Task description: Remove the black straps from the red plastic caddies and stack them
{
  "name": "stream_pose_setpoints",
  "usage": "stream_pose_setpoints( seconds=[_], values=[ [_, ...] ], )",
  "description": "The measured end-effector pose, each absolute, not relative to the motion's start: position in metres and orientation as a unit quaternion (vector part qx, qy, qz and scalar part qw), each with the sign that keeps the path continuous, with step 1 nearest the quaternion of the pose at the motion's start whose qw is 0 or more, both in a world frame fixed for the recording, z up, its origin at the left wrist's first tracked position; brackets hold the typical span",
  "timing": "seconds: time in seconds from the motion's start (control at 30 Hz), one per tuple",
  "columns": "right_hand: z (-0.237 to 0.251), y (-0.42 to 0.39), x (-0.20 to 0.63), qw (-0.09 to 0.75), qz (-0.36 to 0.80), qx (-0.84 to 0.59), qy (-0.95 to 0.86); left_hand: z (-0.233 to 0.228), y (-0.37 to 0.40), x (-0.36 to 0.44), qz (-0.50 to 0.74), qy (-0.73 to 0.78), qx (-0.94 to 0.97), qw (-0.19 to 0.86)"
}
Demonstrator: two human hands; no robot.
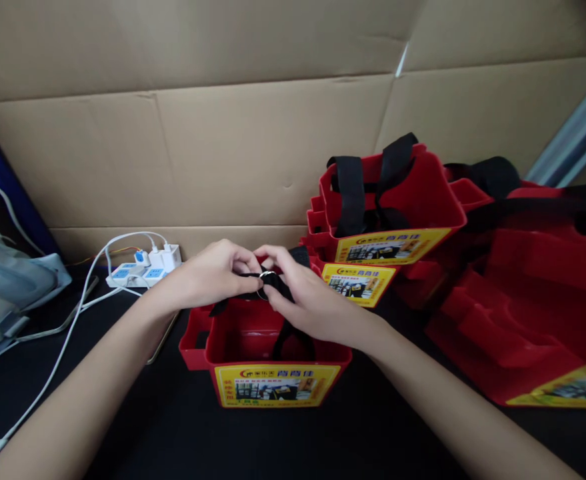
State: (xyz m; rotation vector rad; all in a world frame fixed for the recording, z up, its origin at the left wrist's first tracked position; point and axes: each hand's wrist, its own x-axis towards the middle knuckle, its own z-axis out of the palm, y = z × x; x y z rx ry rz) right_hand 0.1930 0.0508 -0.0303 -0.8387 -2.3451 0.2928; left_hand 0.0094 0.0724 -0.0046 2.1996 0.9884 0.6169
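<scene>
A red plastic caddy with a yellow label stands on the dark table just in front of me. Over its open top, my left hand and my right hand meet and pinch a black webbing strap. A small metal ring sits on the strap between my fingertips. The strap's lower end hangs down inside the caddy.
More red caddies with black straps are stacked at the back right, and others lie tipped over at the right. A white power strip with cables lies at the left. A cardboard wall closes the back.
</scene>
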Motion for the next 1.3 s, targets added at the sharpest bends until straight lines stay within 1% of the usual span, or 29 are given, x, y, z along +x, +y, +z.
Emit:
stream_pose_setpoints(
  seconds=[0.07, 0.13, 0.2, 0.3, 0.4, 0.47, 0.6, 0.67, 0.8, 0.9, 0.97, 1.0, 1.07, 1.13, 1.17, 1.23, 1.3],
  values=[
    [-0.032, 0.054, 0.193, 0.359, 0.060, -0.297, -0.883, -0.004, 0.073, 0.007, 0.256, 0.396, 0.828, 0.304],
    [-0.034, 0.057, 0.192, 0.380, 0.013, -0.285, -0.880, -0.004, 0.073, 0.005, 0.269, 0.400, 0.825, 0.294],
    [-0.035, 0.058, 0.192, 0.381, -0.005, -0.288, -0.879, -0.004, 0.073, 0.005, 0.273, 0.403, 0.826, 0.286],
    [-0.035, 0.058, 0.193, 0.370, 0.001, -0.302, -0.879, -0.005, 0.072, 0.008, 0.271, 0.407, 0.828, 0.273],
    [-0.032, 0.056, 0.195, 0.326, 0.041, -0.302, -0.895, -0.005, 0.068, 0.009, 0.257, 0.410, 0.839, 0.250],
    [-0.027, 0.055, 0.198, 0.301, 0.082, -0.294, -0.904, -0.004, 0.065, 0.009, 0.244, 0.416, 0.849, 0.217],
    [-0.015, 0.053, 0.206, 0.296, 0.179, -0.261, -0.901, -0.001, 0.059, 0.008, 0.246, 0.408, 0.867, 0.145],
    [-0.010, 0.053, 0.212, 0.287, 0.223, -0.239, -0.901, -0.001, 0.059, 0.010, 0.271, 0.412, 0.859, 0.139],
    [0.005, 0.051, 0.229, 0.257, 0.258, -0.182, -0.914, -0.003, 0.068, 0.010, 0.342, 0.436, 0.821, 0.135],
    [0.021, 0.039, 0.242, 0.210, 0.297, -0.114, -0.924, 0.001, 0.077, 0.000, 0.406, 0.465, 0.780, 0.103],
    [0.028, 0.030, 0.246, 0.188, 0.291, -0.115, -0.931, 0.006, 0.079, -0.009, 0.423, 0.471, 0.763, 0.131],
    [0.030, 0.026, 0.245, 0.197, 0.275, -0.135, -0.931, 0.008, 0.078, -0.012, 0.423, 0.463, 0.763, 0.159],
    [0.026, 0.021, 0.238, 0.258, 0.254, -0.200, -0.910, 0.012, 0.072, -0.011, 0.415, 0.436, 0.771, 0.206],
    [0.016, 0.022, 0.225, 0.327, 0.262, -0.257, -0.871, 0.012, 0.062, -0.003, 0.406, 0.426, 0.781, 0.210],
    [0.010, 0.024, 0.218, 0.344, 0.268, -0.280, -0.855, 0.011, 0.056, 0.002, 0.399, 0.427, 0.786, 0.204],
    [-0.001, 0.028, 0.206, 0.344, 0.258, -0.311, -0.847, 0.008, 0.047, 0.013, 0.377, 0.412, 0.804, 0.207],
    [-0.008, 0.032, 0.199, 0.344, 0.235, -0.318, -0.852, 0.007, 0.040, 0.017, 0.349, 0.364, 0.829, 0.240]
  ],
)
